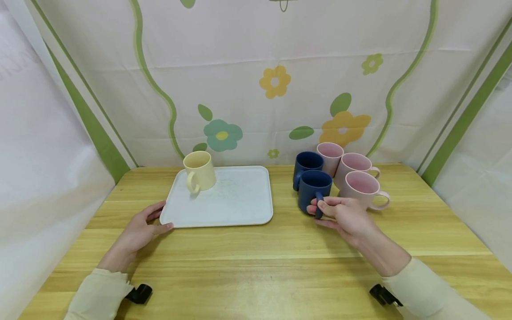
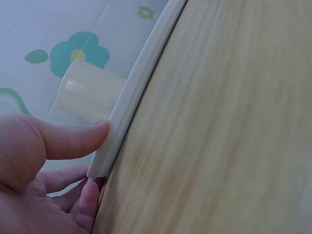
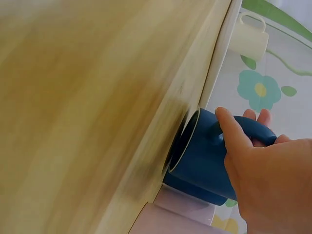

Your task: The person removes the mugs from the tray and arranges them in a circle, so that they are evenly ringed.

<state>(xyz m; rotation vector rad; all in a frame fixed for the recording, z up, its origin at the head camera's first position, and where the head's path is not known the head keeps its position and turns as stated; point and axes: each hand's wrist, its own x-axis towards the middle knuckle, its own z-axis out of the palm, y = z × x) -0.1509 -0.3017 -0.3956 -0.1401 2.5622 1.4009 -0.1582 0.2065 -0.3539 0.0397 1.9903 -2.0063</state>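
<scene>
My left hand [image 1: 138,229] holds the front left corner of a white rectangular tray [image 1: 236,204]. In the left wrist view, the thumb [image 2: 80,139] lies against its front rim while the other fingers reach around the corner. A pale yellow mug [image 1: 204,173] stands upright at the tray's back left, its handle towards me. Over on the right, my right hand [image 1: 352,218] pinches the handle of the front dark blue mug [image 1: 310,195]. That mug is upright, its base close to the tabletop in the right wrist view. A second dark blue mug [image 1: 303,166] stands right behind it.
Three pink mugs [image 1: 362,183] cluster right of and behind the blue ones, close to the right hand. The wooden table [image 1: 248,275] ends at a flowered cloth backdrop [image 1: 248,106] behind the tray and mugs. White cloth also hangs at both sides.
</scene>
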